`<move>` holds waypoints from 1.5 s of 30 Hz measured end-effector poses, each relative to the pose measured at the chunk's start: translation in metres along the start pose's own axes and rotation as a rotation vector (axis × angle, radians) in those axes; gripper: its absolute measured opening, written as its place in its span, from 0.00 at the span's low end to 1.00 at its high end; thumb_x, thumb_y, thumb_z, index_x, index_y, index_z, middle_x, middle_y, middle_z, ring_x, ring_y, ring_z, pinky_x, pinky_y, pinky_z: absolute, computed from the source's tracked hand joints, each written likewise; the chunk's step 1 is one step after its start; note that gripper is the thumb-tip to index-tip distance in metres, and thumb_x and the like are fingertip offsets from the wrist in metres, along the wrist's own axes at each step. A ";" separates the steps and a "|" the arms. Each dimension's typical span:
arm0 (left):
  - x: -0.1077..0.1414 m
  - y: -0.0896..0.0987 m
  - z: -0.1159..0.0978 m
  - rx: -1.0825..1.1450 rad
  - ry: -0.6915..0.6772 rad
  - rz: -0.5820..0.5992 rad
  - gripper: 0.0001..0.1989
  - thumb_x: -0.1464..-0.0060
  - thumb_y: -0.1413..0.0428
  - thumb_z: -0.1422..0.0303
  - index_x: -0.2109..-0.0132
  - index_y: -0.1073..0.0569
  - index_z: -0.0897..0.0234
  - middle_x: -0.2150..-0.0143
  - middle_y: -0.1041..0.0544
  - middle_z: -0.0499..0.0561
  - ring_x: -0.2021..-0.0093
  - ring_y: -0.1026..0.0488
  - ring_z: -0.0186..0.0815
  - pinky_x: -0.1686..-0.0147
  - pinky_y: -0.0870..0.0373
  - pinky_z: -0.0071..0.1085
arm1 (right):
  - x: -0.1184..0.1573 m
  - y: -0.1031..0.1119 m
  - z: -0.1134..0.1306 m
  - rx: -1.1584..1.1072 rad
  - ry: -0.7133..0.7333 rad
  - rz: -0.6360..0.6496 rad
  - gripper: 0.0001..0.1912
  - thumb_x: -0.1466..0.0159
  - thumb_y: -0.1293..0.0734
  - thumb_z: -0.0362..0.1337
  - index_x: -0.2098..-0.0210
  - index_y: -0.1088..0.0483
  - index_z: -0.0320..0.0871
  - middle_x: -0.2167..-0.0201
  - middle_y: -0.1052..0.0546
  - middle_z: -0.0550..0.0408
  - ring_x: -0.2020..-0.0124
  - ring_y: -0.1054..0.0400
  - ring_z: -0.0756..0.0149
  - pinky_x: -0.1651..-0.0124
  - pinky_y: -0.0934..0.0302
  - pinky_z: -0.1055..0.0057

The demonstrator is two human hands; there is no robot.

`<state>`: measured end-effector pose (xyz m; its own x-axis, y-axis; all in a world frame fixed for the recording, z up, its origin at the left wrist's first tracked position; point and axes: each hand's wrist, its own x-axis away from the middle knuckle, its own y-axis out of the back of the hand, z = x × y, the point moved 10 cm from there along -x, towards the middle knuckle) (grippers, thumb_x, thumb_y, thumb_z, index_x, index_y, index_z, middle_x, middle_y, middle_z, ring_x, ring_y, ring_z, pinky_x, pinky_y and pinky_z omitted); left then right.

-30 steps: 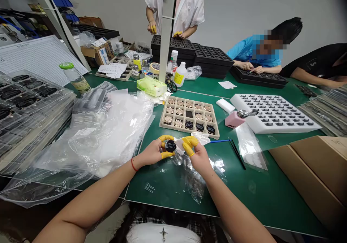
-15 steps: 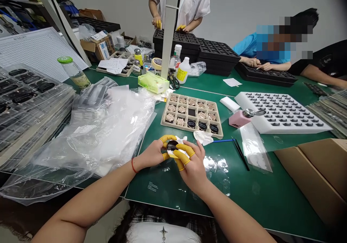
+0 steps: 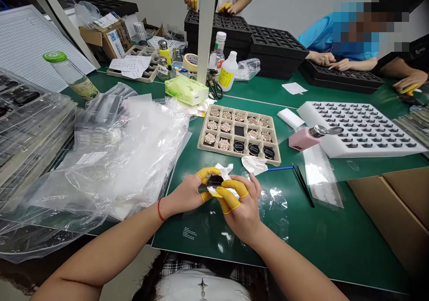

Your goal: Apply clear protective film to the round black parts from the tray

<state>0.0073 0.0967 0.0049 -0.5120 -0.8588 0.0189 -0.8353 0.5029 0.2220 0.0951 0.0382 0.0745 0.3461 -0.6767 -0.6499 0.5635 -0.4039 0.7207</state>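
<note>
Yellow finger covers are on both hands. A round black disc (image 3: 214, 181) is gripped at its left edge by my left hand (image 3: 189, 191). White tissue (image 3: 224, 170) is pinched in my right hand (image 3: 241, 202) against the disc's right and lower side. Just beyond the hands lies a beige compartment tray (image 3: 201, 141) with several rose-gold watch-like pieces and a few black discs; one middle compartment shows only its dark bottom. A crumpled tissue (image 3: 254, 164) rests by the tray's front edge, beside a blue stick (image 3: 280, 168) and black tweezers (image 3: 303, 185).
Plastic bags (image 3: 134, 158) cover the left side. At right stand a pink pump bottle (image 3: 303, 139), a white foam tray (image 3: 335, 151) and a cardboard box (image 3: 385, 216). Behind are a green tissue pack (image 3: 186, 91), bottles and black trays (image 3: 275, 64), where other people work.
The camera view has shifted slightly. The disc has tilted in my fingers, and its lettering no longer shows. Both hands keep their hold. At far right, another person's yellow-tipped hand has come into view.
</note>
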 end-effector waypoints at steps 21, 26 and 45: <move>-0.006 -0.025 0.015 0.253 0.075 0.178 0.25 0.52 0.39 0.66 0.47 0.35 0.63 0.55 0.25 0.53 0.57 0.26 0.37 0.55 0.30 0.34 | 0.000 -0.021 -0.054 -0.085 -0.303 0.080 0.07 0.38 0.43 0.31 0.65 0.34 0.44 0.71 0.28 0.54 0.67 0.35 0.62 0.43 0.50 0.51; -0.005 -0.019 0.018 0.249 0.124 0.103 0.27 0.56 0.37 0.66 0.49 0.35 0.62 0.62 0.25 0.50 0.62 0.27 0.34 0.60 0.30 0.32 | 0.003 -0.032 -0.099 -0.354 -0.484 0.105 0.09 0.37 0.41 0.38 0.59 0.33 0.44 0.64 0.25 0.52 0.63 0.32 0.62 0.57 0.38 0.62; -0.005 -0.003 0.023 0.273 0.205 0.019 0.33 0.49 0.43 0.64 0.39 0.45 0.71 0.68 0.21 0.53 0.65 0.24 0.39 0.59 0.30 0.38 | -0.084 -0.061 -0.210 -0.058 -0.742 0.204 0.18 0.36 0.45 0.35 0.49 0.35 0.39 0.59 0.27 0.46 0.61 0.33 0.62 0.59 0.40 0.67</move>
<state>0.0076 0.1017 -0.0178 -0.5003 -0.8368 0.2225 -0.8629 0.5030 -0.0486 0.1887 0.2492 0.0343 -0.1352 -0.9780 -0.1586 0.5881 -0.2080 0.7816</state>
